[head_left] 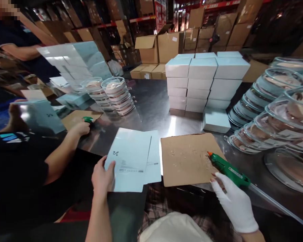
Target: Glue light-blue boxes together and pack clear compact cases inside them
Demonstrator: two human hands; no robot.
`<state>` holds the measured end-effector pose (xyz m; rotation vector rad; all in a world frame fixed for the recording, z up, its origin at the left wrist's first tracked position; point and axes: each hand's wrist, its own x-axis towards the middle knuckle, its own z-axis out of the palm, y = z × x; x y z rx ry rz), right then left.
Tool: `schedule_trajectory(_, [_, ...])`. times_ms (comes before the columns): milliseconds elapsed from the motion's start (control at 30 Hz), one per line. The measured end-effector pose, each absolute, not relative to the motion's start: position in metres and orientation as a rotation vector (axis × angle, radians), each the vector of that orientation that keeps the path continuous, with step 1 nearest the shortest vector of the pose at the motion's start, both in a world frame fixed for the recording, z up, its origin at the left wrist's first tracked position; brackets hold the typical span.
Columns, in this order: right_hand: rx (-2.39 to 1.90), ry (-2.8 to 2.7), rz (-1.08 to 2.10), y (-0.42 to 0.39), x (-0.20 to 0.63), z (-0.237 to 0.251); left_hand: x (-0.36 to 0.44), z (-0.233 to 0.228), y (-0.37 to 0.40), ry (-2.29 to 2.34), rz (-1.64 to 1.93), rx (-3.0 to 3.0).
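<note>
Looks like the gluing step: my left hand [102, 176] pinches the flat box sheet [131, 159] on the tabletop [154, 107], right hand [233, 200] (gloved) wraps the glue gun [228, 169] over the cardboard pad [189, 158]. Next I'd say the nozzle has to reach the sheet's flap.

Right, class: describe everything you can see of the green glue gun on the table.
The glue gun has a green plastic-looking body and an orange nozzle tip. It lies tilted, nozzle up-left, resting on the brown cardboard sheet, which is dotted with clear blobs. The gloved right hand touches its rear end; a clear stick trails out behind it.
</note>
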<state>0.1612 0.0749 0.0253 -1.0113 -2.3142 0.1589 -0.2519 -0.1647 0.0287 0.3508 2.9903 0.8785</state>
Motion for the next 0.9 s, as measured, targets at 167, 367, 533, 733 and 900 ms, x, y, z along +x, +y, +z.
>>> schedule_trajectory(167, [-0.765, -2.128, 0.217, 0.058, 0.134, 0.074, -0.185, 0.085, -0.162, 2.749, 1.661, 1.077])
schedule_trajectory(367, [-0.532, -2.154, 0.209, 0.049, 0.117, 0.102, -0.128, 0.081, -0.13, 2.023, 1.355, 1.656])
schedule_trajectory(533, [-0.7, -2.333, 0.489, 0.047, 0.144, 0.074, -0.126, 0.051, -0.135, 1.948, 1.256, 1.71])
schedule_trajectory(733, [-0.651, -2.236, 1.281, 0.056, 0.151, 0.076, -0.13, 0.058, -0.136, 2.003, 1.222, 1.727])
schedule_trajectory(900, [-0.682, -2.136, 2.245, 0.053, 0.154, 0.057, -0.126, 0.051, -0.131, 1.933, 1.061, 2.033])
